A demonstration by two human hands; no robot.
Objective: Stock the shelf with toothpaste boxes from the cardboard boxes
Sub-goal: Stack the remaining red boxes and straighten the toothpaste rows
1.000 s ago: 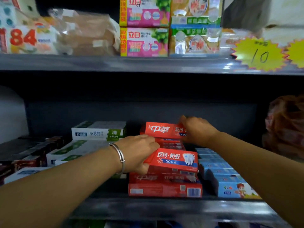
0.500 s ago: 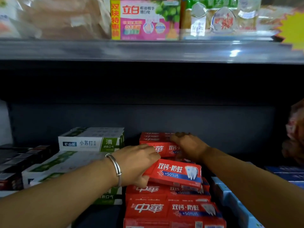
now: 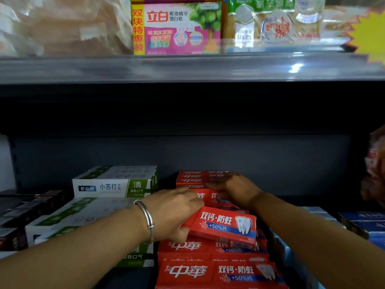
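A stack of red toothpaste boxes (image 3: 210, 270) fills the middle of the lower shelf, with more red boxes (image 3: 200, 177) piled further back. My left hand (image 3: 173, 213), with a silver bangle on its wrist, grips the left end of a red toothpaste box (image 3: 225, 225) held tilted above the front stack. My right hand (image 3: 235, 189) rests on the rear pile, its fingers curled over the front edge of the top red box (image 3: 208, 198) there.
White-and-green toothpaste boxes (image 3: 114, 184) are stacked to the left, dark boxes (image 3: 27, 207) at far left, blue boxes (image 3: 362, 224) to the right. The upper shelf (image 3: 187, 67) carries soap packs (image 3: 179, 28) and a yellow price tag (image 3: 373, 32).
My right hand has lowered its red box onto the rear pile. The view has moved closer and lower. My left hand keeps its box, slightly nearer the rear pile.
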